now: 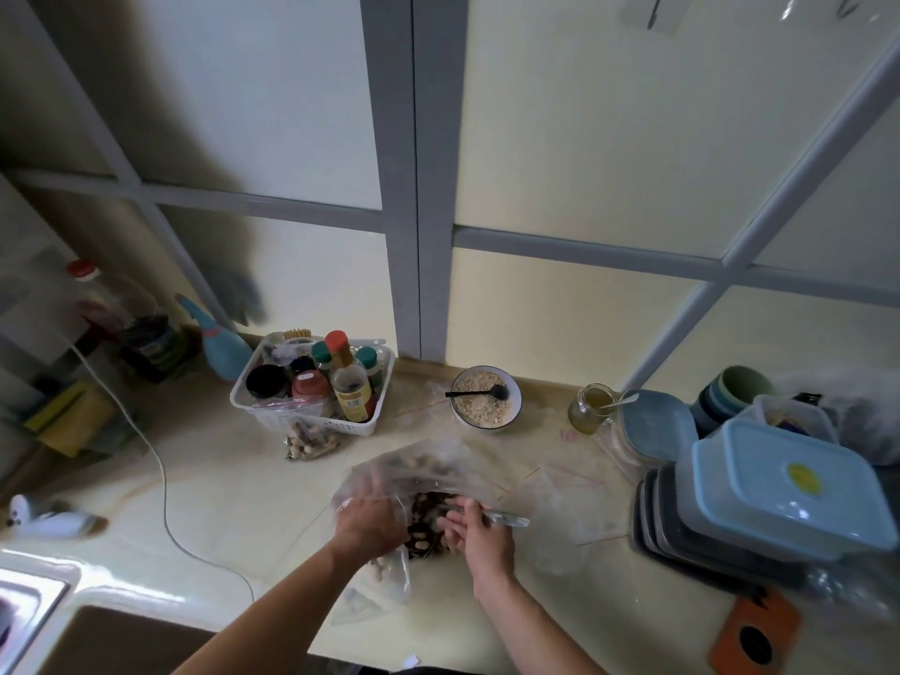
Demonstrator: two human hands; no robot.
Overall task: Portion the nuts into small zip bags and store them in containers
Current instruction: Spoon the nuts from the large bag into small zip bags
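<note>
Plastic nut bag [419, 467] in both hands

basket [370, 426]: white, packed with sauce and spice bottles, back of the counter
bowl [486, 399]: crumbly stuff inside, black spoon [479, 393] lying in it
jar [590, 409]: yellowish liquid, right of bowl
spray bottle [221, 345]: blue, left of basket

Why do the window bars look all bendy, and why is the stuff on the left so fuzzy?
Head view: the wide-angle lens bends the window bars toward the edges; the left side, like the red-capped bottle, is blurred and in shadow; glare shines off the blue container lid; both the left hand and the right hand look slightly soft.
</note>
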